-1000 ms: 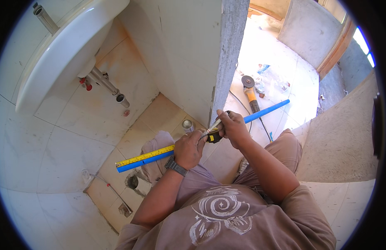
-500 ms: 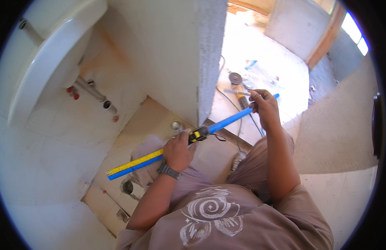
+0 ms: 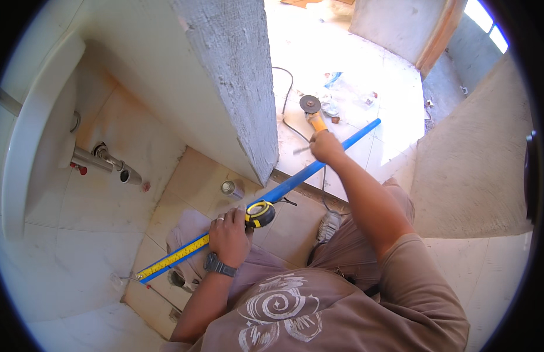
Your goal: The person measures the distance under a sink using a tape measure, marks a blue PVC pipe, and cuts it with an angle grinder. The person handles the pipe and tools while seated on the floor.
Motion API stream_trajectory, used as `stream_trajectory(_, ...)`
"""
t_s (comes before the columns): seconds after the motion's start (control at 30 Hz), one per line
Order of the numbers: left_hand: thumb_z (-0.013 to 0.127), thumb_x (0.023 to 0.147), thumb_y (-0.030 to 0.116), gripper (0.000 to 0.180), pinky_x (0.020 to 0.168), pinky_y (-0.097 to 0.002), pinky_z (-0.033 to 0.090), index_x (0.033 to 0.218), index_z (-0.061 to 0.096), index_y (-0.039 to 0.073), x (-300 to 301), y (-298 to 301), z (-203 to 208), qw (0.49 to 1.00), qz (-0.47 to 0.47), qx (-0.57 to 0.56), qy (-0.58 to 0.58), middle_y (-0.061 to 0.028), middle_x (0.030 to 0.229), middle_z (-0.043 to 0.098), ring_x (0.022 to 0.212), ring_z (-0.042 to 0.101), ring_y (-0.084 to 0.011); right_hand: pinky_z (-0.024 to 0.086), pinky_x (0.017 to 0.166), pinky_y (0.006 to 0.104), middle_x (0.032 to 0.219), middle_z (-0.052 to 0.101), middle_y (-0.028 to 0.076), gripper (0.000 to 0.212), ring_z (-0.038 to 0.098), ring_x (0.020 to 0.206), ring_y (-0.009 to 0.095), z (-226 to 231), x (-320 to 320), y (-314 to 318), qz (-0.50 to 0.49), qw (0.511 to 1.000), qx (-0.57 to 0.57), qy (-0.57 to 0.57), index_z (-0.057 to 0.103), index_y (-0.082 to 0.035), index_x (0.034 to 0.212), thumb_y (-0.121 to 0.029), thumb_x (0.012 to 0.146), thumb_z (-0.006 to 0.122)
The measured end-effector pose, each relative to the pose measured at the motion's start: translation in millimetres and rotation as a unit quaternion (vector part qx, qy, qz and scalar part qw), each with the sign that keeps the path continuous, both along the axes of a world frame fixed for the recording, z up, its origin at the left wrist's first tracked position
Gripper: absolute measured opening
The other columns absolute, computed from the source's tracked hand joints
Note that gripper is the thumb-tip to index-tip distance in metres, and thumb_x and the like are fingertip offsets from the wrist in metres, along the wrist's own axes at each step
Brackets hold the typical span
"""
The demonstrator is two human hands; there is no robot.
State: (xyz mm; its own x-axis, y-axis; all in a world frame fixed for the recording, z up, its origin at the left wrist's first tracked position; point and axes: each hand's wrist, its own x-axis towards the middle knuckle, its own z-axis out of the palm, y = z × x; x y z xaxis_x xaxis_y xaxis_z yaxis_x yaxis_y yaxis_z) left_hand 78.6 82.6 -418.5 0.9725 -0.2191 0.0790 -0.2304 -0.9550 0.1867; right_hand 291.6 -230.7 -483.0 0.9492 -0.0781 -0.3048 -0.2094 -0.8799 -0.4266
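My left hand [image 3: 229, 236] is closed round a blue pipe [image 3: 289, 186] and the tape measure [image 3: 260, 215]. The tape's yellow blade [image 3: 177, 257] lies along the pipe to its near left end. The pipe slants up to the right, its far end over the bright floor. My right hand [image 3: 326, 146] is closed, with a thin greyish stick-like tool [image 3: 302, 150] poking out to the left; its kind cannot be made out. My right forearm crosses above the pipe. Just beyond that hand lies an angle grinder [image 3: 316, 121] with a dark disc, partly hidden by the hand.
A rough wall end [image 3: 239, 88] stands at the doorway, left of the grinder. A white basin [image 3: 43, 135] and a metal drain pipe [image 3: 116, 167] are on the left. On the tiles stands a small can [image 3: 231, 188]. The grinder's cord [image 3: 288, 88] trails across the floor.
My right hand has moved left and down toward the grinder, away from the pipe's far end. The tape case has turned, showing its round side. The view has shifted.
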Motion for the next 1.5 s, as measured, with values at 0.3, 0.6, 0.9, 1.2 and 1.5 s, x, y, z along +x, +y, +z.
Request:
stream_trajectory(0.3, 0.084, 0.075, 0.016, 0.065, 0.096, -0.0513, 0.05, 0.136, 0.064, 0.009, 0.0, -3.2, 0.1, 1.0, 0.005, 0.025, 0.012, -0.0152, 0.129, 0.072, 0.116, 0.068, -0.0362, 0.061, 0.092, 0.0468, 0.12, 0.077, 0.021, 0.027, 0.076, 0.11, 0.037, -66.0, 32.6, 60.5, 0.17, 0.963, -0.087, 0.193, 0.078, 0.0, 0.115, -0.008, 0.092, 0.065)
stream_trajectory(0.6, 0.087, 0.071, 0.019, 0.071, 0.096, -0.0504, 0.049, 0.138, 0.063, 0.008, 3.3, -3.9, 3.2, 0.999, 0.012, 0.016, 0.036, -0.0147, 0.129, 0.072, 0.117, 0.067, -0.0361, 0.059, 0.097, 0.0462, 0.127, 0.077, 0.015, 0.038, 0.075, 0.116, 0.032, -137.4, 60.8, 89.1, 0.414, 0.86, -0.166, 0.247, 0.079, -0.01, 0.125, -0.012, 0.088, 0.074)
stream_trajectory(0.9, 0.089, 0.069, 0.019, 0.075, 0.095, -0.0511, 0.049, 0.138, 0.062, 0.008, 5.3, -0.9, 2.3, 0.999, 0.007, 0.002, 0.039, -0.0144, 0.128, 0.072, 0.116, 0.067, -0.0361, 0.059, 0.101, 0.0426, 0.135, 0.073, 0.017, 0.037, 0.071, 0.127, 0.033, -114.5, 68.9, 64.5, -0.027, 0.974, -0.042, 0.22, 0.075, -0.006, 0.129, -0.016, 0.093, 0.075)
stream_trajectory(1.2, 0.084, 0.075, 0.015, 0.067, 0.094, -0.0499, 0.051, 0.137, 0.061, 0.007, 8.3, -4.0, 8.4, 0.999, 0.009, -0.008, 0.043, -0.0148, 0.126, 0.072, 0.114, 0.067, -0.0373, 0.059, 0.095, 0.0432, 0.111, 0.078, 0.026, 0.036, 0.075, 0.105, 0.037, -113.5, 85.0, 27.5, 0.064, 0.979, 0.0, 0.193, 0.079, 0.004, 0.107, -0.029, 0.095, 0.073)
stream_trajectory(1.5, 0.08, 0.083, 0.02, 0.052, 0.085, -0.0496, 0.055, 0.129, 0.062, 0.006, 4.0, -0.4, -2.0, 0.997, 0.041, -0.05, 0.037, -0.0133, 0.114, 0.075, 0.098, 0.071, -0.0354, 0.054, 0.1, 0.0468, 0.119, 0.073, 0.026, 0.066, 0.07, 0.116, 0.041, 86.5, -79.5, 80.5, 0.46, 0.839, 0.287, 0.048, 0.064, -0.001, 0.138, -0.051, 0.095, 0.076)
